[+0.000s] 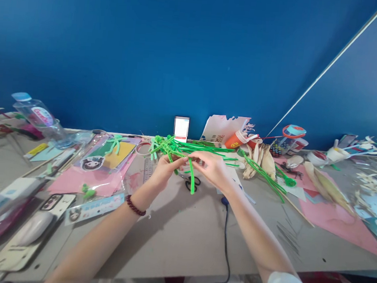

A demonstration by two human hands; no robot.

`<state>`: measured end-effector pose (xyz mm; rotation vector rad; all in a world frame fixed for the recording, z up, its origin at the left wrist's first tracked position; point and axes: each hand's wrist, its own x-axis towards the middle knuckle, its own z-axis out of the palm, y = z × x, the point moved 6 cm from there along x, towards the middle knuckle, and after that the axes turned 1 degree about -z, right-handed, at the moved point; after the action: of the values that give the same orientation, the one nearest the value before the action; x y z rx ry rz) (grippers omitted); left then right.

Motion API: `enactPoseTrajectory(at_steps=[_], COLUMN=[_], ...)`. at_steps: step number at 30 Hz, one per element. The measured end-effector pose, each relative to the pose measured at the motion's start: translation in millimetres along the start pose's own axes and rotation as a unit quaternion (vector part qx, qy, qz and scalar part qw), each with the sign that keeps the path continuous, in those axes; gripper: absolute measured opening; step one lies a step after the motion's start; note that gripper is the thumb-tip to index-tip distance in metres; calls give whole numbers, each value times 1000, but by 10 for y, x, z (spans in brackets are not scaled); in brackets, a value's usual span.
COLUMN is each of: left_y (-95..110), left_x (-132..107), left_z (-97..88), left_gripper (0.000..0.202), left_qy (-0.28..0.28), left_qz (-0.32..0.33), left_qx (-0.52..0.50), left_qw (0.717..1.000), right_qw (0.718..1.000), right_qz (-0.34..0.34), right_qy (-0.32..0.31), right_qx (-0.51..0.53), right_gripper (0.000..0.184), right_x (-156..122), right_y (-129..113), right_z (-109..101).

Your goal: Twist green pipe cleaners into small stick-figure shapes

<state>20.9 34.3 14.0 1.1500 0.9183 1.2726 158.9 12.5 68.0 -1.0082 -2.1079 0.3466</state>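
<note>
Between my two hands, above the table, is a bright green pipe cleaner [191,177] with one end hanging down. My left hand [169,168], a beaded bracelet at its wrist, is closed with the fingertips on the pipe cleaner. My right hand [211,166] pinches the same pipe cleaner from the right side. Behind the fingers lies a tangle of green pipe cleaners [164,143]; which strands join the held one I cannot tell. Black-handled scissors [192,184] lie on the table just below the hands, partly hidden.
Coloured sheets in a clear bag [120,153] lie at the left, near a tilted plastic bottle [41,114]. A phone [181,128] stands by the blue wall. Red paper cups [237,139] and dried husks [259,164] are at the right. A dark cable [227,238] crosses the front edge.
</note>
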Motion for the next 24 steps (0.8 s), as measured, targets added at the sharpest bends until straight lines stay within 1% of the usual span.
enactPoseTrajectory(at_steps=[4,6,12,15,17,19,20,22,24], left_y=[0,10,-4,-2,16,36,44,58,67], left_x=[-2,-2,21,25,19,9,3,-9,-20], left_z=[14,10,-63,-92,-97,-89,-79,-50,-24], left_gripper=[23,23,24,22,21,20,21,22,22], left_qy=[-23,-21,37,54,58,57,53,38,23], left_qz=[5,13,40,60,79,99,109,128,139], left_qx=[-11,-13,0,5,6,8,13,28,40], left_qw=[1000,1000,999,997,995,993,993,991,989], right_qw=[1000,999,997,992,983,964,948,908,866], right_qz=[-11,-11,20,48,76,125,153,208,246], right_qy=[18,31,44,55,57,51,44,21,-4], right_qx=[12,19,52,105,157,231,274,363,434], right_gripper=[22,22,21,20,21,23,24,25,25], right_x=[-4,-11,-25,-27,-24,-22,-23,-28,-35], right_y=[42,69,151,146,151,197,233,308,363], right_z=[20,22,115,153,175,214,243,318,390])
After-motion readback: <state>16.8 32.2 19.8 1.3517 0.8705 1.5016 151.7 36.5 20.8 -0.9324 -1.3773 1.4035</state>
